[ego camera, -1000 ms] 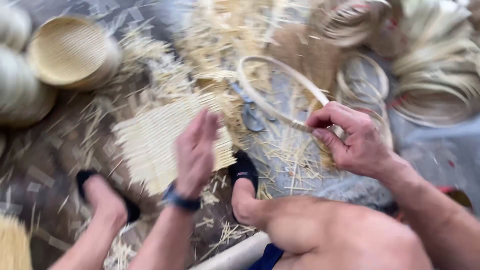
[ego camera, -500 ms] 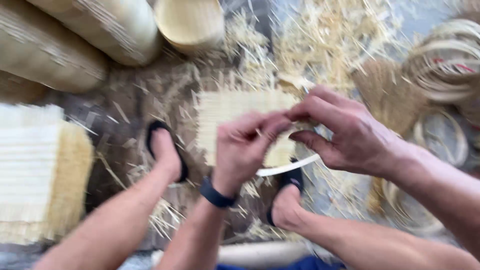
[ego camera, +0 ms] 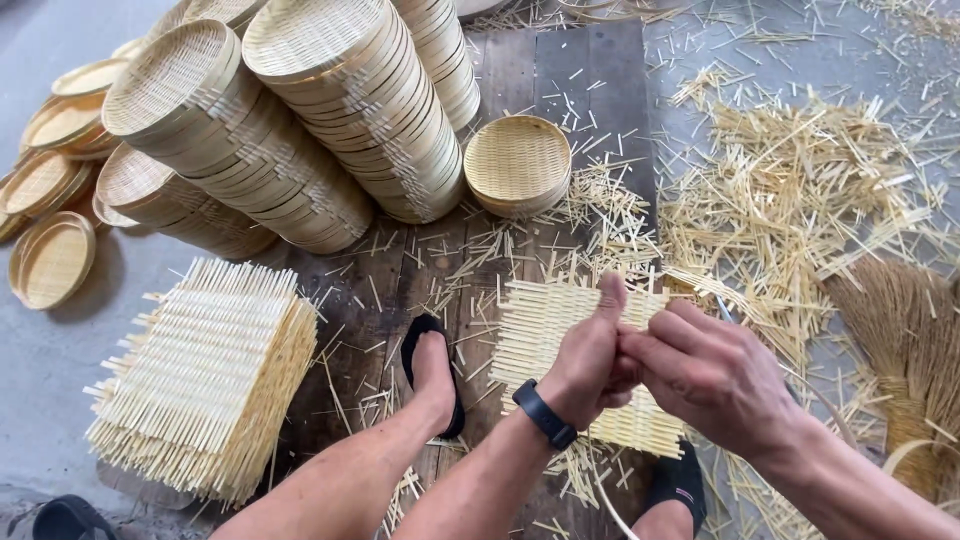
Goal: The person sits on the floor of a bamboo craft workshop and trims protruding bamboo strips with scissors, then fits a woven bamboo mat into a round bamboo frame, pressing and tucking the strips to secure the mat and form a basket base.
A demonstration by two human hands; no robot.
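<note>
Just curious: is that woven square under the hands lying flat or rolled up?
Flat: the woven square lies spread on the wooden boards, its strip ends sticking out at the edges.

Even, soft daylight throughout; no glare is seen. Only faint shadows are cast under the left hand (ego camera: pixel 590 355) and nearby foot. Focus is sharp; slight wide-angle stretching is noted at the edges.

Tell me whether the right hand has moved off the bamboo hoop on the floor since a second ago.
Yes. The right hand has come in over the woven mat, meeting the left hand.
</note>
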